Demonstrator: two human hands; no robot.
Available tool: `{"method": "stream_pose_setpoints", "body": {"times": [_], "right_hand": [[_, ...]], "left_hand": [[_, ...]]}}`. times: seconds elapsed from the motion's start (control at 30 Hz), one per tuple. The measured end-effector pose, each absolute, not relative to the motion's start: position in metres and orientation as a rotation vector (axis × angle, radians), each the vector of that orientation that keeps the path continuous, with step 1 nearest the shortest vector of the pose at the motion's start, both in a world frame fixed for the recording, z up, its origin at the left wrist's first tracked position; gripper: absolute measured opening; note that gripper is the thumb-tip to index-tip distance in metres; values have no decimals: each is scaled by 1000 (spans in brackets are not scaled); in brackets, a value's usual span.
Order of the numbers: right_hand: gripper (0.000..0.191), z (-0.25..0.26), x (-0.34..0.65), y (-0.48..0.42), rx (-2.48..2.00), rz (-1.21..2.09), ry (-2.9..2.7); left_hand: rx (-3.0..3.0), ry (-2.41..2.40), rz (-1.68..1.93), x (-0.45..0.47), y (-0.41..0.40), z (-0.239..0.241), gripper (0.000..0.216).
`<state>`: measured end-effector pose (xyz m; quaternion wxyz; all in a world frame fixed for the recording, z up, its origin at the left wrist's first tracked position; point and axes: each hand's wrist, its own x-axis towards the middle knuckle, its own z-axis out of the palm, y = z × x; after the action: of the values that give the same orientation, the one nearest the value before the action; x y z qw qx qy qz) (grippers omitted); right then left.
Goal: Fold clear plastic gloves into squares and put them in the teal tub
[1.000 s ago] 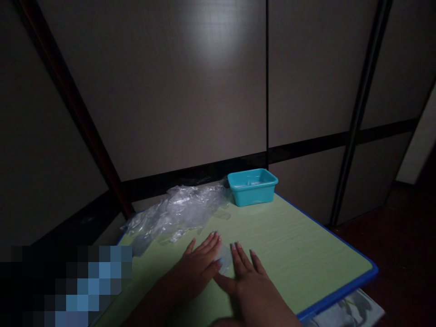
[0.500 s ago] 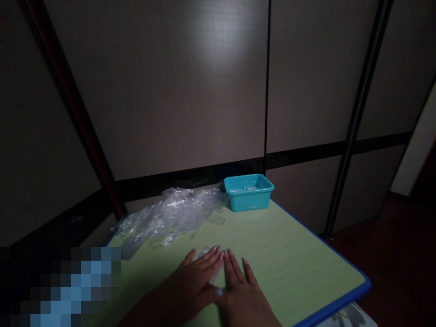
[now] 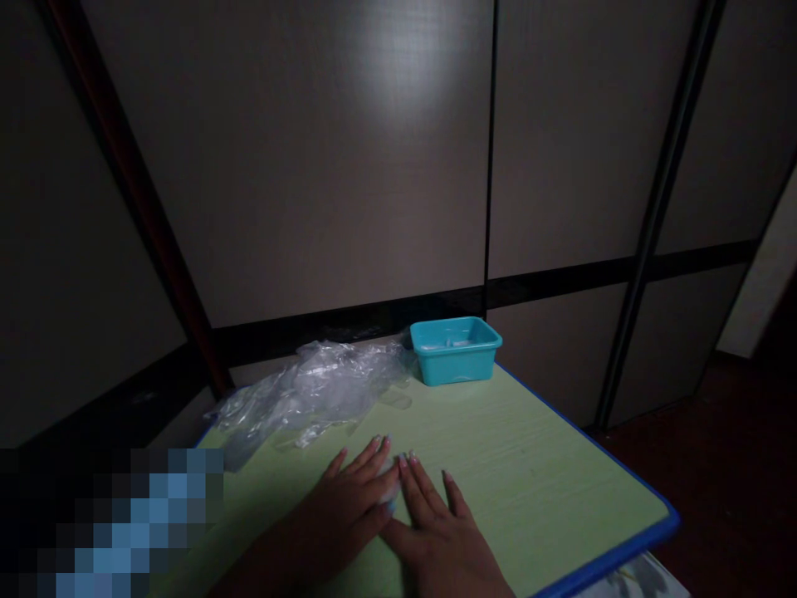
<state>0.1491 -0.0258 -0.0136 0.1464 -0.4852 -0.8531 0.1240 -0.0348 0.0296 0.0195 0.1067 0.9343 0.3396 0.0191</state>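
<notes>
Both my hands lie flat, fingers stretched out, on a green table (image 3: 535, 473) with a blue rim. My left hand (image 3: 349, 507) and my right hand (image 3: 436, 531) sit side by side with their fingertips nearly touching. Between them a small piece of clear plastic (image 3: 390, 495) shows, pressed down by both hands. It is mostly hidden under my fingers.
A heap of crumpled clear plastic gloves (image 3: 311, 390) lies at the table's far left. A teal plastic tub (image 3: 456, 350) stands at the far edge, right of the heap. Grey wall panels rise behind. A pixelated patch covers the lower left corner.
My hands have drawn closer together over the plastic piece, which shows less than before. The view has shifted slightly.
</notes>
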Motion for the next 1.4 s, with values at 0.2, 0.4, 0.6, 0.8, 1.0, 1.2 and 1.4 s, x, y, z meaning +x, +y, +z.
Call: {"method": "stream_pose_setpoints", "body": {"times": [0.2,0.4,0.6,0.8,1.0,1.2,1.4], "right_hand": [[69,-12,150,-26,-1327,332,-2472],[73,-9,151,-26,-1331,439,-2498],[71,-6,149,-25,-1391,491,-2495],[73,-5,148,-24,-1426,542,-2481],[66,-8,147,-23,-1420,493,-2480],[72,-6,147,-25,-1424,488,-2497],[80,0,147,-27,-1414,564,-2482]], "left_hand": [[2666,1046,131,-37,34,12,53],[2571,1065,219,-39,34,11,49],[2640,1166,165,-43,39,7,46],[2673,1406,160,-51,49,-2,49],[2735,1068,298,-36,42,8,53],[2739,934,142,-28,25,16,50],[2702,1102,161,-30,29,11,47]]}}
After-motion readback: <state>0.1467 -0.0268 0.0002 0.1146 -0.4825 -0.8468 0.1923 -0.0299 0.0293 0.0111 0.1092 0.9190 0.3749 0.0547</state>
